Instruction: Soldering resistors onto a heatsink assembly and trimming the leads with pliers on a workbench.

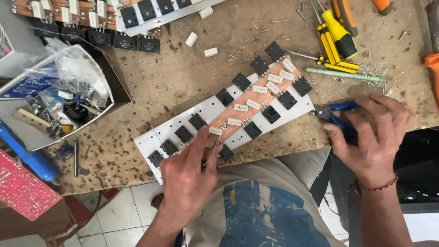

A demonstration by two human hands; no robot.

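A: Head view. Left hand (185, 176) pinching a white block resistor (216, 131) on the copper strip board (256, 103), near edge of workbench (183, 77).

B: Counts?

A: Eight white resistors along strip; black transistors in two rows, roughly seven each. Right hand (372, 137) closed around blue-handled cutters (336, 114), just beside board's end.
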